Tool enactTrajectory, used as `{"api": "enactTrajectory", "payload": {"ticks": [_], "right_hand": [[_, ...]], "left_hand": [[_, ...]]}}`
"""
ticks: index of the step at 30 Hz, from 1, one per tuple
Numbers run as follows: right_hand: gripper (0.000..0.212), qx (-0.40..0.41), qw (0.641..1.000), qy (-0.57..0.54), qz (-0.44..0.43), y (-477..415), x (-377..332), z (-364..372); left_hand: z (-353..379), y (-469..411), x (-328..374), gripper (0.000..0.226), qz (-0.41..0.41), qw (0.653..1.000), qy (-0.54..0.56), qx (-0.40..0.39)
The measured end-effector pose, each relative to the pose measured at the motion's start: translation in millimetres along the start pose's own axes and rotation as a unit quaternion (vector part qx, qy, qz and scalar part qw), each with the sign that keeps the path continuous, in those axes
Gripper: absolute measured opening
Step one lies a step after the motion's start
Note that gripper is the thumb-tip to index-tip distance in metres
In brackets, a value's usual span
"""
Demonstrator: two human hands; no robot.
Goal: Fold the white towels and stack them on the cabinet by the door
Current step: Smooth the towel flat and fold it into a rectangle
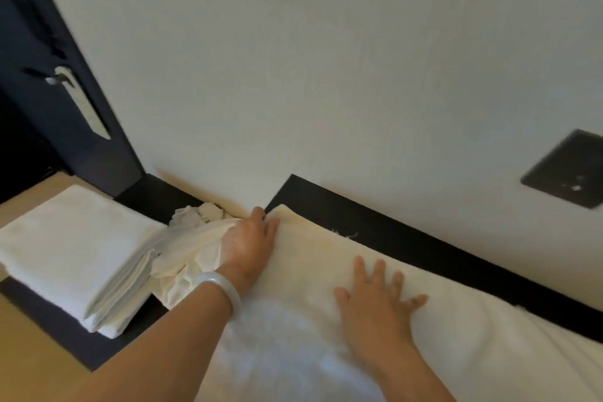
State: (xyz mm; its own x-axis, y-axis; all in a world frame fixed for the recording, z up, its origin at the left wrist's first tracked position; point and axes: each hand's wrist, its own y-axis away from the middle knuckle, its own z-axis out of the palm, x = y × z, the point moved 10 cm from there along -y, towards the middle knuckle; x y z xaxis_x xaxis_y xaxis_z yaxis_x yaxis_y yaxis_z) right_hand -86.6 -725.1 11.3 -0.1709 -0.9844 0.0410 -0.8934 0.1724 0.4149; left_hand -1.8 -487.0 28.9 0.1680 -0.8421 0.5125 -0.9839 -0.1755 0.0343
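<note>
A large white towel point(326, 320) lies spread over the dark cabinet top point(391, 238), its far edge running just beside the white wall point(326, 59). Both hands rest on it. The left hand point(251, 241), with a pale translucent bangle point(222, 287) at the wrist, lies on the towel's far left corner with its fingers point(272, 225) stretched out along the fabric, grasping nothing. The right hand point(378, 300) is pressed flat on the middle of the towel, fingers spread wide, also grasping nothing.

To the left on the same cabinet top sits a stack of folded white towels point(75, 254), its layered edges facing the camera. Between the stack and the left hand lies a crumpled white cloth point(186, 245), touching both the stack and the hand.

At the far left stands a dark door point(32, 42) with a metal lever handle point(58, 78) on a long plate. A dark wall plate point(567, 170) is set into the wall at the right; the pale marks on it are too blurred to read.
</note>
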Motion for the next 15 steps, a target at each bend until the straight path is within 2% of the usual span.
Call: {"api": "enactTrajectory", "payload": {"ticks": [2, 4, 5, 7, 10, 13, 15], "right_hand": [[0.048, 0.065, 0.996, -0.008, -0.061, -0.6, -25.8, -39.8], [0.030, 0.157, 0.967, -0.084, -0.181, -4.6, -61.5, -69.6], [0.025, 0.175, 0.949, -0.127, -0.227, -9.3, -76.5, -78.7], [0.030, 0.159, 0.931, -0.185, -0.270, -30.4, -102.2, -87.7], [0.036, 0.095, 0.929, -0.203, -0.294, -70.9, -135.6, -86.9], [0.019, -0.005, 0.939, -0.196, -0.282, -103.6, -155.0, -73.9], [0.008, -0.038, 0.941, -0.227, -0.248, -116.3, -154.1, -71.4]], "left_hand": [[1.7, -1.2, -3.6, 0.035, -0.008, 1.000, 0.007, -0.001], [1.8, 0.5, -3.8, 0.034, -0.001, 1.000, 0.022, 0.006], [1.0, 1.6, -3.7, 0.033, 0.004, 0.999, 0.030, 0.010], [0.9, 2.8, -5.4, 0.031, 0.010, 0.999, 0.042, 0.015], [0.6, 2.8, -6.1, 0.025, 0.030, 0.997, 0.068, 0.024], [0.8, 2.5, -7.1, 0.023, 0.037, 0.996, 0.081, 0.030], [0.6, 2.0, -10.0, 0.025, 0.027, 0.995, 0.089, 0.037]]}}
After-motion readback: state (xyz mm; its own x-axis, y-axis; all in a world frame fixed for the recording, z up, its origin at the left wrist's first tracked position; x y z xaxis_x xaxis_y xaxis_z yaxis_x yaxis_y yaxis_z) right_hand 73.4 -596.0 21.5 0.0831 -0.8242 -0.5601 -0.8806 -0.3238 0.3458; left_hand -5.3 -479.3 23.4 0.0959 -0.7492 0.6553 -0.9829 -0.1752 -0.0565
